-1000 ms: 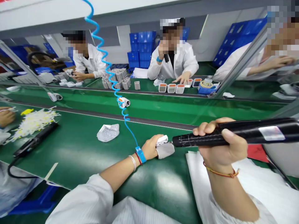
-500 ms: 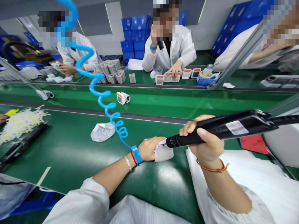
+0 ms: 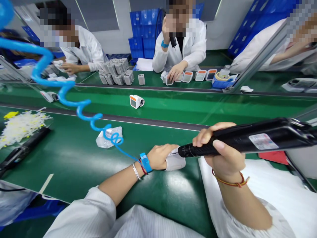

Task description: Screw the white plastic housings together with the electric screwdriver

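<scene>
My right hand (image 3: 226,152) is wrapped round a black electric screwdriver (image 3: 247,137), which lies nearly level, its narrow front end pointing left. That end meets a small white plastic housing (image 3: 176,162) on the green table. My left hand (image 3: 160,157) grips the housing from its left side, fingers over the top edge. A blue wrist strap (image 3: 145,162) with a coiled blue cord (image 3: 84,107) is on my left wrist. The screwdriver's tip and any screw are too small to make out.
A tray of small screws (image 3: 109,137) lies left of centre, a second black screwdriver (image 3: 24,148) and white-yellow plastic pieces (image 3: 23,127) further left. White sheet (image 3: 272,191) at right. Beyond, a white device (image 3: 136,101) sits on the green belt (image 3: 173,107); people work behind it.
The screwdriver and my right hand have shifted slightly right in view. The coiled cord has swung left. Across the belt, a person's hand has moved left along the row of devices.
</scene>
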Action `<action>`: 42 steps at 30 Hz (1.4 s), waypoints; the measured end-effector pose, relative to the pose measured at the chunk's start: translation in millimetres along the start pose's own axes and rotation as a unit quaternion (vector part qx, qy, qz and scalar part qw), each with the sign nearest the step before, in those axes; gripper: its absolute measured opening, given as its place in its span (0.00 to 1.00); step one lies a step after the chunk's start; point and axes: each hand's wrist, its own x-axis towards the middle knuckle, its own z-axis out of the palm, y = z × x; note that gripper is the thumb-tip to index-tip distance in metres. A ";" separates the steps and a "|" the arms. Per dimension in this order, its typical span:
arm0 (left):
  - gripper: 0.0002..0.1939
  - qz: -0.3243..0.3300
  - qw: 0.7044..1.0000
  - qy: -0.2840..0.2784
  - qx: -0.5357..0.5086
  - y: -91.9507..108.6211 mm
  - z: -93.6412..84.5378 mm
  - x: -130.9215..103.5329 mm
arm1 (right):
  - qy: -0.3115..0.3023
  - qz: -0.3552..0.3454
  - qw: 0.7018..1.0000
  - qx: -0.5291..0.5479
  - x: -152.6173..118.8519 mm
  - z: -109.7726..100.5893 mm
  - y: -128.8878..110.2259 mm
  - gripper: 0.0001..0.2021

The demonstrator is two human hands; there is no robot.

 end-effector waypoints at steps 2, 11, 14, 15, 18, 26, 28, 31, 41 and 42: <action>0.24 0.000 1.000 -0.009 0.009 1.7 -1.0 1.5 | -0.003 0.005 1.000 -0.004 0.1 0.9 -1.2 0.12; 0.22 -0.009 0.997 -0.053 0.050 12.7 -5.4 11.1 | 0.007 -0.002 1.000 -0.006 1.3 0.0 -0.3 0.10; 0.21 -0.012 0.996 -0.063 0.059 13.8 -6.0 13.2 | 0.011 0.010 1.000 -0.009 2.9 -0.6 0.5 0.10; 0.21 -0.013 0.996 -0.064 0.064 14.0 -6.1 13.7 | 0.013 0.015 1.000 -0.008 3.4 -0.8 0.8 0.10; 0.21 -0.014 0.995 -0.065 0.074 14.3 -5.8 14.6 | 0.020 0.018 1.000 -0.004 4.2 -1.6 1.8 0.11; 0.22 -0.012 0.996 -0.062 0.066 13.5 -5.0 14.6 | 0.017 0.013 1.000 0.004 3.4 -3.5 5.4 0.09; 0.22 -0.016 0.996 -0.063 0.062 13.3 -5.8 14.0 | 0.018 0.006 1.000 0.009 3.8 -3.9 6.8 0.09; 0.22 -0.023 0.996 -0.068 0.049 12.3 -6.8 13.5 | 0.024 -0.004 1.000 0.015 4.4 -3.8 9.3 0.07; 0.24 -0.060 0.997 -0.050 0.029 14.6 -11.3 8.3 | 0.116 0.077 0.988 0.061 12.0 -19.3 17.8 0.11; 0.23 -0.070 0.996 -0.045 0.025 10.9 -14.0 5.2 | 0.161 0.099 0.979 0.078 15.1 -28.1 22.5 0.11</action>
